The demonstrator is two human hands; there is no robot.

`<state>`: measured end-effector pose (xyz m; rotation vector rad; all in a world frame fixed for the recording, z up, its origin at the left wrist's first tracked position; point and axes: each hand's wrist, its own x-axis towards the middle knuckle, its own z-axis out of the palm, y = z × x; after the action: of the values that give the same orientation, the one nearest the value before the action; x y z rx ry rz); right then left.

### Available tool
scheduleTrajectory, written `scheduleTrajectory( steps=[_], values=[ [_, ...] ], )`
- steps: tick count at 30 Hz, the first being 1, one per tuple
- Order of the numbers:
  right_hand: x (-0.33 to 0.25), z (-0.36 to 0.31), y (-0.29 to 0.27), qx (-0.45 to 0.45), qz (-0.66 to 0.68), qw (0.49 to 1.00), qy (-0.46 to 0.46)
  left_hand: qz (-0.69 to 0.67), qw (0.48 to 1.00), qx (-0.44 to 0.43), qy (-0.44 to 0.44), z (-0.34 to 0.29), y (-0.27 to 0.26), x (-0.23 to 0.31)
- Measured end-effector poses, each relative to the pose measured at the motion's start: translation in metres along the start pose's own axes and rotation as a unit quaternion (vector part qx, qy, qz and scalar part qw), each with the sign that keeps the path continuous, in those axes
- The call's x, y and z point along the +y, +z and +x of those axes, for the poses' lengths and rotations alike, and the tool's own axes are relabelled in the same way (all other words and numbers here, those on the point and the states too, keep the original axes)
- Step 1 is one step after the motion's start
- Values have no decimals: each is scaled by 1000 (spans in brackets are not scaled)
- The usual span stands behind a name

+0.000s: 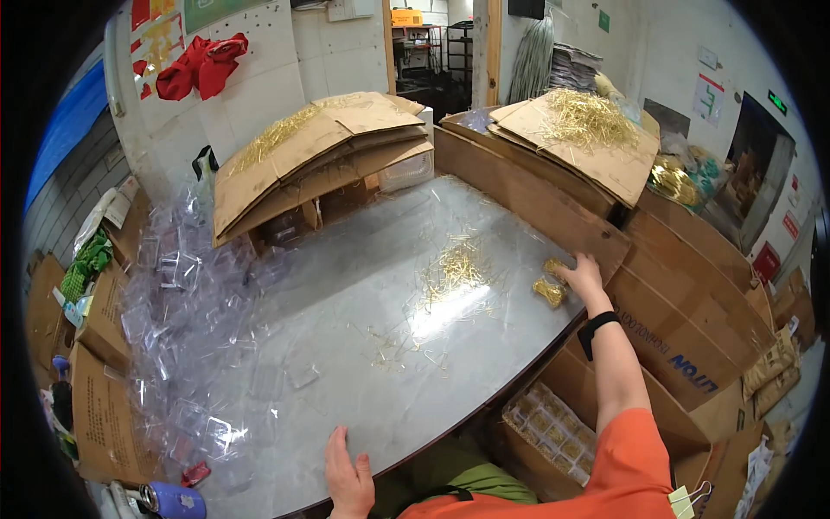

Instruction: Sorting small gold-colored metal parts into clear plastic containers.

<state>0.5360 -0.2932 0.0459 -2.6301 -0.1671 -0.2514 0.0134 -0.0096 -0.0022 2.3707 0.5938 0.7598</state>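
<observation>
My right hand (583, 277) reaches to the right edge of the grey table (346, 285), its fingers closed round a small bundle of thin gold pins (554, 266). Right beside it, on the near side, lies a second gold pin bundle (549, 293), pinched narrow at its middle. A loose heap of the same gold pins (458, 266) is spread over the middle of the table, with strays scattered toward me. Down at the near edge, my left hand (348, 476) is open with nothing in it, thumb apart from the fingers.
Many clear plastic boxes (186, 320) pile along the left side. Cardboard sheets bearing gold pins stand at the far left (294, 143) and far right (588, 130). Below the right edge, a carton holds a divided tray (553, 428) of filled boxes. A blue can (173, 500) stands near left.
</observation>
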Motion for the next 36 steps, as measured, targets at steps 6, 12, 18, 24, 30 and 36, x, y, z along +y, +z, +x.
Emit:
scheduleTrajectory(
  steps=[6,12,18,24,30,36],
  values=[
    [16,27,-5,-105,15,992,-62,3,1000,9,-1,2,2,1],
    [18,33,-7,-115,-1,989,-89,23,1000,11,13,4,3,3],
    [10,29,-5,-96,-42,987,-126,60,998,19,16,0,3,-1],
    [-42,-4,-26,-6,-39,981,-192,39,999,10,8,4,5,2],
    [-177,-71,9,-258,64,859,-438,62,998,17,8,3,7,0],
    [-219,-98,103,-345,-128,812,-453,246,968,-24,37,11,6,9]
  ],
)
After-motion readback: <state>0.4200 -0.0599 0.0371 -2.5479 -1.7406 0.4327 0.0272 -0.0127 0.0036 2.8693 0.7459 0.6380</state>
